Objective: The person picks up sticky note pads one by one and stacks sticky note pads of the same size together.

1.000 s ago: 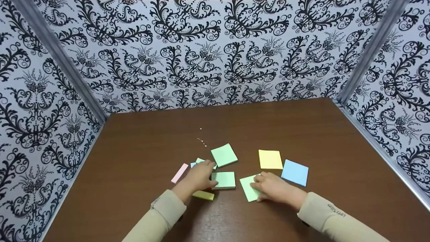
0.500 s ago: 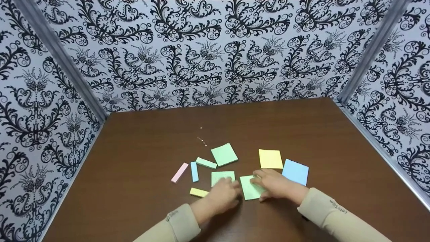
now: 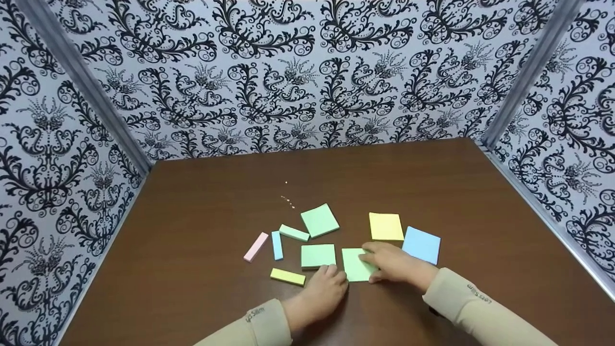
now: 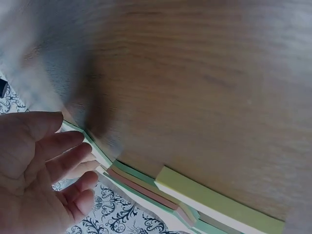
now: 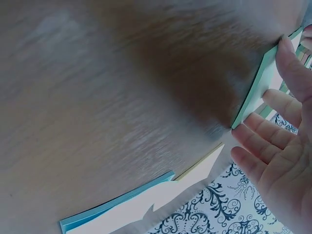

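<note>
My right hand [image 3: 396,263] holds a light green sticky note pad [image 3: 354,265] at its right side, the pad flat on the table. In the right wrist view the thumb lies at one edge of this green pad [image 5: 258,90] and the fingertips reach another. Loosely bent, my left hand [image 3: 321,292] is at the pad's near left corner; in the left wrist view its fingers hold nothing, and whether they touch the pad cannot be made out. Just beyond the left fingers lies a thicker green sticky note pad [image 3: 318,255].
Farther back lies another green pad [image 3: 320,221]. A yellow pad [image 3: 386,226] and a blue pad [image 3: 422,245] lie beyond my right hand. Narrow pink [image 3: 255,247], blue [image 3: 277,245], green [image 3: 294,232] and yellow [image 3: 288,276] pads lie left. Patterned walls surround the brown table [image 3: 216,192].
My left hand has moved from over the narrow pads, right and nearer, to the light green pad's corner. The light green pad has turned slightly and now sits straighter, the right hand still on it.
</note>
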The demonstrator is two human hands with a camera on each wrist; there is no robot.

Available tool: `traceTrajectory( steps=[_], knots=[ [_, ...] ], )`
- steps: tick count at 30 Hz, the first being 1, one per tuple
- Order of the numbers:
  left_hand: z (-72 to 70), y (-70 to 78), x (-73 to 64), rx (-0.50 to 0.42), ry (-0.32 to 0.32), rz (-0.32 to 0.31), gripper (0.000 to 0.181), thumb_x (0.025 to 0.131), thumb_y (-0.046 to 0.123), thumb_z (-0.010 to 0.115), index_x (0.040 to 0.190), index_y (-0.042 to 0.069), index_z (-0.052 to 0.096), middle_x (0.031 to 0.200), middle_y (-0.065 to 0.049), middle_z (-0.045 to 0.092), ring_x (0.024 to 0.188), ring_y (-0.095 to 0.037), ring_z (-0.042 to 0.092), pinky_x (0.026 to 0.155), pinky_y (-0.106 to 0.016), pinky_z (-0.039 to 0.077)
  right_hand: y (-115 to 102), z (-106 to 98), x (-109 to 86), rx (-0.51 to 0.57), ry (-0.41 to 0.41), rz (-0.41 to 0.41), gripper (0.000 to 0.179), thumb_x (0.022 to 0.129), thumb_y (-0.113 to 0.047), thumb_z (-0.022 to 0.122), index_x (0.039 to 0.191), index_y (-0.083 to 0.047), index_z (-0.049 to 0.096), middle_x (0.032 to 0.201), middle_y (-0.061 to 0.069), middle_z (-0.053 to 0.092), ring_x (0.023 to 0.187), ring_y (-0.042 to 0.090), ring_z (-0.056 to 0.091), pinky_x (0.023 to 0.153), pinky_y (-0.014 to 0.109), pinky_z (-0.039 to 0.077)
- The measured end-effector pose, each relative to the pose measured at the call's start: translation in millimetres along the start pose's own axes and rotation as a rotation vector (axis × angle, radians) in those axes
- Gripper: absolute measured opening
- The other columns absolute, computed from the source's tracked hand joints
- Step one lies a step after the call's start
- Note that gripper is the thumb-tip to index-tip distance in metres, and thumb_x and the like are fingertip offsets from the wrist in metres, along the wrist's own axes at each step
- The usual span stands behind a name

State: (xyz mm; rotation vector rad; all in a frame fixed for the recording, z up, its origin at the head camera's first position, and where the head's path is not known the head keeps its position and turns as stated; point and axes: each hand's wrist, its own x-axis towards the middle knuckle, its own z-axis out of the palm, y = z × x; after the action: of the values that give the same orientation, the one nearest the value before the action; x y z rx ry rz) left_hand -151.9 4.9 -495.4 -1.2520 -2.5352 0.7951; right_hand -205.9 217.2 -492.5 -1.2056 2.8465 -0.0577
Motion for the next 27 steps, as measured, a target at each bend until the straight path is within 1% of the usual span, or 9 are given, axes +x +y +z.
traceTrajectory(
  steps=[4, 8, 10, 13, 15, 17, 21, 23, 27],
  knots=[
    [-0.3, 0.3, -0.1, 0.001, -0.003, -0.011, 0.025, 0.092, 0.034, 0.047, 0.110, 0.027, 0.062, 0.100, 0.011, 0.053, 0.088, -0.013, 0.041, 0.074, -0.027, 0.034, 0, -1, 1.5, 0.020, -0.017, 0.023, 0.053, 0.076, -0.030, 0.072, 0.119, -0.002, 0.059, 0.123, 0.021, 0.052, 0.111, 0.033, 0.052, 0.089, 0.042, 0.043],
    [-0.9, 0.9, 0.3, 0.022, 0.047, -0.042, 0.022, 0.091, 0.034, 0.047, 0.101, 0.026, 0.065, 0.094, 0.009, 0.053, 0.084, -0.013, 0.041, 0.072, -0.027, 0.033, 1, -1, 2.7, 0.050, -0.035, 0.040, 0.053, 0.076, -0.029, 0.072, 0.119, -0.002, 0.058, 0.124, 0.021, 0.052, 0.112, 0.034, 0.051, 0.090, 0.043, 0.043],
    [-0.6, 1.2, 0.9, 0.030, 0.082, -0.057, 0.021, 0.090, 0.033, 0.048, 0.096, 0.026, 0.066, 0.091, 0.009, 0.052, 0.081, -0.013, 0.040, 0.070, -0.027, 0.032, 5, -2, 3.2, 0.068, -0.017, 0.025, 0.052, 0.075, -0.028, 0.073, 0.117, -0.001, 0.059, 0.124, 0.022, 0.051, 0.112, 0.035, 0.050, 0.089, 0.043, 0.043],
    [-0.5, 0.0, 2.3, 0.039, 0.106, -0.060, 0.020, 0.090, 0.033, 0.048, 0.093, 0.027, 0.067, 0.089, 0.009, 0.052, 0.078, -0.012, 0.039, 0.067, -0.026, 0.031, 20, -7, 4.9, 0.102, 0.043, 0.004, 0.050, 0.072, -0.021, 0.075, 0.113, 0.004, 0.059, 0.123, 0.027, 0.050, 0.112, 0.040, 0.048, 0.088, 0.046, 0.042],
    [-0.3, -1.9, 3.7, 0.025, 0.086, -0.052, 0.018, 0.090, 0.032, 0.049, 0.095, 0.027, 0.067, 0.090, 0.011, 0.053, 0.078, -0.012, 0.038, 0.069, -0.026, 0.032, 35, -14, 6.2, 0.132, 0.072, 0.037, 0.051, 0.072, -0.016, 0.075, 0.113, 0.008, 0.058, 0.125, 0.030, 0.048, 0.114, 0.044, 0.046, 0.090, 0.049, 0.040],
    [0.0, -4.1, 4.9, 0.004, 0.053, -0.042, 0.018, 0.091, 0.031, 0.050, 0.097, 0.028, 0.066, 0.093, 0.012, 0.055, 0.079, -0.011, 0.038, 0.069, -0.025, 0.032, 51, -23, 7.8, 0.153, 0.072, 0.105, 0.054, 0.071, -0.011, 0.074, 0.116, 0.011, 0.055, 0.126, 0.032, 0.045, 0.116, 0.046, 0.043, 0.093, 0.052, 0.037],
    [2.0, -6.1, 6.6, -0.028, 0.041, -0.030, 0.018, 0.091, 0.030, 0.050, 0.099, 0.028, 0.066, 0.096, 0.013, 0.057, 0.080, -0.011, 0.039, 0.072, -0.025, 0.034, 77, -32, 9.8, 0.202, -0.021, 0.246, 0.061, 0.074, -0.010, 0.072, 0.124, 0.013, 0.046, 0.132, 0.032, 0.040, 0.121, 0.046, 0.038, 0.099, 0.053, 0.030],
    [3.1, -5.6, 6.7, -0.029, 0.066, -0.022, 0.018, 0.091, 0.029, 0.050, 0.097, 0.027, 0.067, 0.094, 0.013, 0.057, 0.080, -0.011, 0.040, 0.072, -0.026, 0.035, 85, -32, 10.3, 0.232, -0.072, 0.273, 0.063, 0.075, -0.010, 0.072, 0.127, 0.013, 0.043, 0.134, 0.032, 0.037, 0.123, 0.046, 0.035, 0.102, 0.054, 0.026],
    [4.0, -4.0, 5.9, -0.041, 0.108, -0.014, 0.017, 0.089, 0.028, 0.051, 0.091, 0.028, 0.069, 0.090, 0.012, 0.057, 0.078, -0.011, 0.041, 0.068, -0.026, 0.034, 92, -28, 12.0, 0.281, -0.135, 0.271, 0.064, 0.077, -0.011, 0.071, 0.128, 0.013, 0.042, 0.135, 0.032, 0.036, 0.125, 0.046, 0.033, 0.105, 0.056, 0.018]
  ],
)
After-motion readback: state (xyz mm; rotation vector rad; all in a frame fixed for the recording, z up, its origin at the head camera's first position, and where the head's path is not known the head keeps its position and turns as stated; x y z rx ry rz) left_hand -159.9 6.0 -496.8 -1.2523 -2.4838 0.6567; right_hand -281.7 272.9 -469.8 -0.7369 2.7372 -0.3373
